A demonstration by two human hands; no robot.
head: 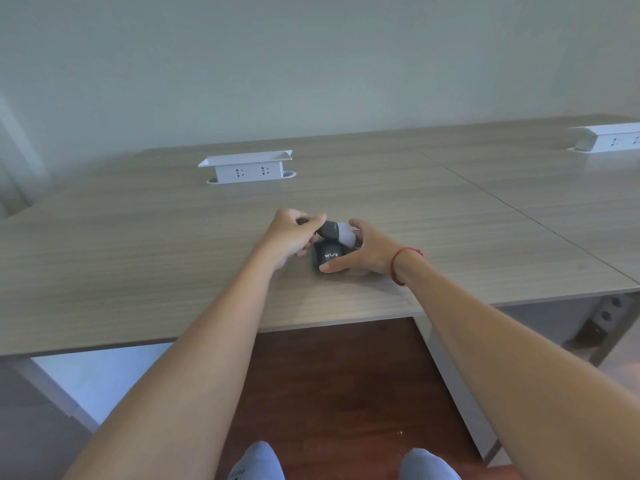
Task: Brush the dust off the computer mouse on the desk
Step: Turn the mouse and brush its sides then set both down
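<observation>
A black computer mouse (328,255) with white lettering rests on the wooden desk (173,265), near its middle. My right hand (363,252) grips the mouse from the right, thumb on its near end and fingers around its far end. My left hand (292,235) is closed on the dark handle of a small brush (329,229). The brush's pale bristles (347,234) lie over the far part of the mouse. A red string bracelet (398,266) circles my right wrist.
A white pop-up socket box (246,167) stands at the back of the desk, and a second socket box (609,137) sits at the far right. A seam (519,209) divides two desk tops. The desk's front edge runs close to my legs, with brown floor below.
</observation>
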